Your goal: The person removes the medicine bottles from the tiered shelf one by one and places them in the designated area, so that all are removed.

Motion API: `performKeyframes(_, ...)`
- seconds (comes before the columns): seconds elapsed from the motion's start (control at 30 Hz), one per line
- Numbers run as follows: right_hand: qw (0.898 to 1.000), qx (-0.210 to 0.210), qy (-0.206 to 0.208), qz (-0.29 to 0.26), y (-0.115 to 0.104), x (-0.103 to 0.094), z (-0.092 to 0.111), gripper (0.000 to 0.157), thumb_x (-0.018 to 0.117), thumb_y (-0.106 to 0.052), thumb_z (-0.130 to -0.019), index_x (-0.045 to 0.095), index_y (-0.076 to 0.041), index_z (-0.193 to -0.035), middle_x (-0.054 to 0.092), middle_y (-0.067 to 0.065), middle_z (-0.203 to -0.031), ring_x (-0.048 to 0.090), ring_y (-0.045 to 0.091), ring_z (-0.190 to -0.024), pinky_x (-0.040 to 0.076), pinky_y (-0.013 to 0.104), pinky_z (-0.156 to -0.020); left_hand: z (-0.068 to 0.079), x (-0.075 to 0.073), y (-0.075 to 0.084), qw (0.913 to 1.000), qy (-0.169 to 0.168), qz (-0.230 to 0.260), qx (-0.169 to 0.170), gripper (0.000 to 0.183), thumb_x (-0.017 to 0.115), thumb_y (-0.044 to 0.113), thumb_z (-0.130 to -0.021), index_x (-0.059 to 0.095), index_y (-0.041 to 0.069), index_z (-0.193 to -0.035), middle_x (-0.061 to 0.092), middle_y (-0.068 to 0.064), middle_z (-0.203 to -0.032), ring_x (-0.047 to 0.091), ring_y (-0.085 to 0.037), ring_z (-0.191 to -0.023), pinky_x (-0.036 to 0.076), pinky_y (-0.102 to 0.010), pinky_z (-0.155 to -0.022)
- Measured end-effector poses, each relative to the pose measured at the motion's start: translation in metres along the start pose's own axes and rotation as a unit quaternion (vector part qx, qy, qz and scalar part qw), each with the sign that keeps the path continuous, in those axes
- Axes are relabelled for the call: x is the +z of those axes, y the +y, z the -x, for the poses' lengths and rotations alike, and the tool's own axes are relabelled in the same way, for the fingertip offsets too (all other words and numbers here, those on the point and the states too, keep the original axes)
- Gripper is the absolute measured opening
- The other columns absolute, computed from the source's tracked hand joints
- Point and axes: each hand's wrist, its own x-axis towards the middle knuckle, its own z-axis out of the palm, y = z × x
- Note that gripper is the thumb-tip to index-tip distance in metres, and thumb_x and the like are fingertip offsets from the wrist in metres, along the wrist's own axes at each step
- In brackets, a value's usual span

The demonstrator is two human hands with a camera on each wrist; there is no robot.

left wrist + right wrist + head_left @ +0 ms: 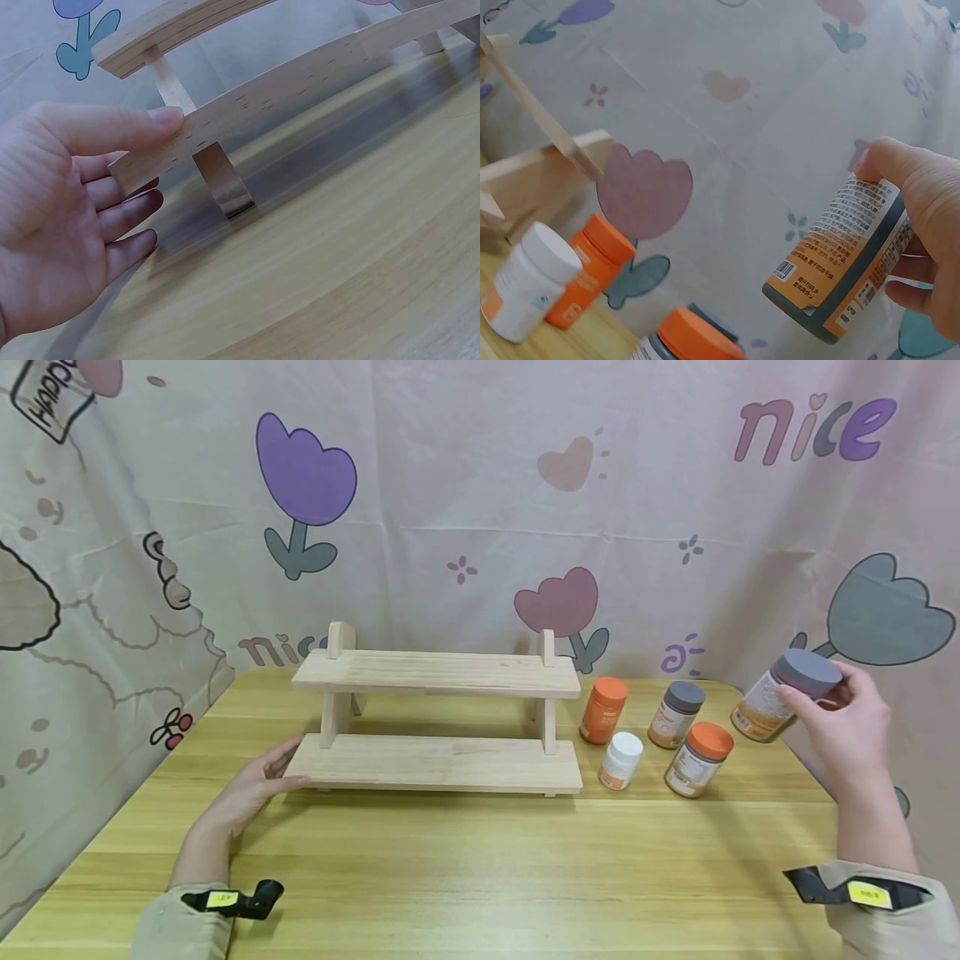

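A two-tier wooden rack stands on the table. My left hand grips the left end of its lower board, the thumb on the board and the other fingers behind and below its end. Off to the right, my right hand holds a grey-lidded supplement bottle tilted above the table's right edge. In the right wrist view, the orange-and-white label of this bottle faces the camera, thumb on one side and fingers partly hidden behind.
Right of the rack stand an orange bottle, a small white bottle, a grey-lidded bottle and an orange-lidded jar. A patterned cloth hangs behind the wooden table.
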Motion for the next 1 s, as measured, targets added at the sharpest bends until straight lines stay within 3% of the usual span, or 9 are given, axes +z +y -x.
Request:
performKeyframes(0.13,0.999,0.026,0.003,0.019,0.008,-0.003,-0.002,0.062,0.063,-0.029,-0.087,0.035,-0.020,-0.141,0.044,-0.013,-0.113,0.041,0.000,-0.100,0.037,0.009,-0.088,0.001,0.000,0.000,0.9999,-0.002,0.011,0.010,0.080,0.060,0.011,-0.089,0.006,-0.006,-0.146,0.003,-0.028,-0.150,0.005,-0.045,-0.135,0.028,-0.001,-0.088)
performKeyframes(0.23,0.999,0.032,0.001,0.044,0.015,-0.003,-0.004,0.066,0.061,-0.034,-0.088,0.030,-0.017,-0.144,0.043,-0.002,-0.124,0.040,0.003,-0.104,0.036,0.019,-0.098,0.001,0.000,0.000,0.9999,-0.001,0.012,0.010,0.080,0.060,0.010,-0.089,0.006,-0.005,-0.146,0.004,-0.028,-0.150,0.006,-0.044,-0.135,0.029,-0.001,-0.088)
performKeyframes(0.4,0.996,0.041,0.000,0.080,0.026,-0.003,-0.006,0.072,0.060,-0.037,-0.088,0.027,-0.010,-0.146,0.040,0.014,-0.132,0.042,0.005,-0.106,0.036,0.031,-0.103,0.000,0.001,0.001,1.0000,0.004,0.004,0.003,0.080,0.061,0.012,-0.089,0.007,-0.005,-0.146,0.006,-0.028,-0.150,0.008,-0.045,-0.135,0.030,-0.001,-0.085)
performKeyframes(0.53,0.993,0.056,-0.005,0.099,0.037,-0.004,-0.007,0.076,0.060,-0.039,-0.087,0.024,-0.005,-0.145,0.038,0.021,-0.133,0.043,0.009,-0.104,0.037,0.034,-0.103,0.000,0.002,0.002,1.0000,0.008,-0.002,-0.004,0.081,0.062,0.014,-0.089,0.008,-0.005,-0.146,0.007,-0.027,-0.150,0.009,-0.044,-0.135,0.030,-0.001,-0.086)
performKeyframes(0.63,0.992,0.060,-0.009,0.113,0.047,-0.004,-0.007,0.077,0.060,-0.040,-0.087,0.025,-0.002,-0.144,0.040,0.021,-0.129,0.043,0.009,-0.098,0.041,0.029,-0.096,-0.001,0.003,0.003,0.9999,0.009,-0.003,-0.008,0.081,0.062,0.015,-0.089,0.008,-0.004,-0.147,0.006,-0.027,-0.150,0.008,-0.043,-0.136,0.029,0.000,-0.087)
performKeyframes(0.7,0.991,0.056,-0.011,0.119,0.053,-0.004,-0.006,0.078,0.061,-0.040,-0.086,0.027,0.000,-0.143,0.043,0.018,-0.122,0.042,0.005,-0.091,0.044,0.022,-0.084,-0.001,0.003,0.004,0.9999,0.010,-0.004,-0.011,0.081,0.062,0.015,-0.089,0.008,-0.003,-0.147,0.006,-0.026,-0.151,0.008,-0.042,-0.136,0.028,0.000,-0.087)
performKeyframes(0.8,0.991,0.054,-0.016,0.123,0.063,-0.004,-0.005,0.078,0.062,-0.040,-0.085,0.029,0.003,-0.141,0.045,0.017,-0.117,0.039,-0.001,-0.084,0.038,0.016,-0.066,-0.001,0.003,0.004,0.9998,0.012,-0.006,-0.013,0.081,0.062,0.015,-0.089,0.008,-0.003,-0.147,0.006,-0.026,-0.151,0.009,-0.042,-0.136,0.028,0.000,-0.087)
performKeyframes(0.93,0.990,0.056,-0.026,0.127,0.075,-0.003,-0.002,0.079,0.063,-0.040,-0.085,0.028,0.006,-0.140,0.045,0.025,-0.120,0.035,-0.006,-0.080,0.033,0.015,-0.060,0.000,0.002,0.004,0.9998,0.012,-0.008,-0.015,0.081,0.062,0.015,-0.089,0.008,-0.003,-0.147,0.006,-0.026,-0.151,0.009,-0.042,-0.136,0.028,-0.001,-0.088)
performKeyframes(1.0,0.989,0.055,-0.029,0.132,0.079,-0.001,0.000,0.079,0.062,-0.040,-0.085,0.029,0.008,-0.139,0.045,0.027,-0.121,0.034,-0.009,-0.078,0.032,0.015,-0.059,0.000,0.002,0.004,0.9997,0.011,-0.009,-0.018,0.081,0.062,0.015,-0.089,0.007,-0.003,-0.147,0.006,-0.026,-0.151,0.008,-0.042,-0.136,0.028,-0.008,-0.098)
